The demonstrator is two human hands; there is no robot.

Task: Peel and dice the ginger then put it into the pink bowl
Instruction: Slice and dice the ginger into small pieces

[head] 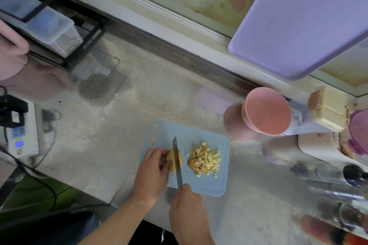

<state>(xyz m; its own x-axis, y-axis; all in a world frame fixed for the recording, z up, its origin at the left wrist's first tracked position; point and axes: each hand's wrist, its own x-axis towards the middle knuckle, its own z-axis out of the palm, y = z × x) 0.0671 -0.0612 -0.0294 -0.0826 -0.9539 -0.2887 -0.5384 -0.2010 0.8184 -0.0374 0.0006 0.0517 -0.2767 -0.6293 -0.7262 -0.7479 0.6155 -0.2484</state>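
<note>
Pale patterned countertop [139, 105] by window sill, blue cutting board [199, 187], apparently ginger [171, 160].

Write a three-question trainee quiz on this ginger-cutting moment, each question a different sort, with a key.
1. True or false: the pink bowl already holds diced ginger.
2. Which hand steadies the ginger piece? A) left hand B) right hand
3. Fill in: the diced pile lies on the blue ____, to the right of the knife.

Key: 1 false, the bowl looks empty; 2 A, while the right hand's grip is on the knife; 3 board.
</note>
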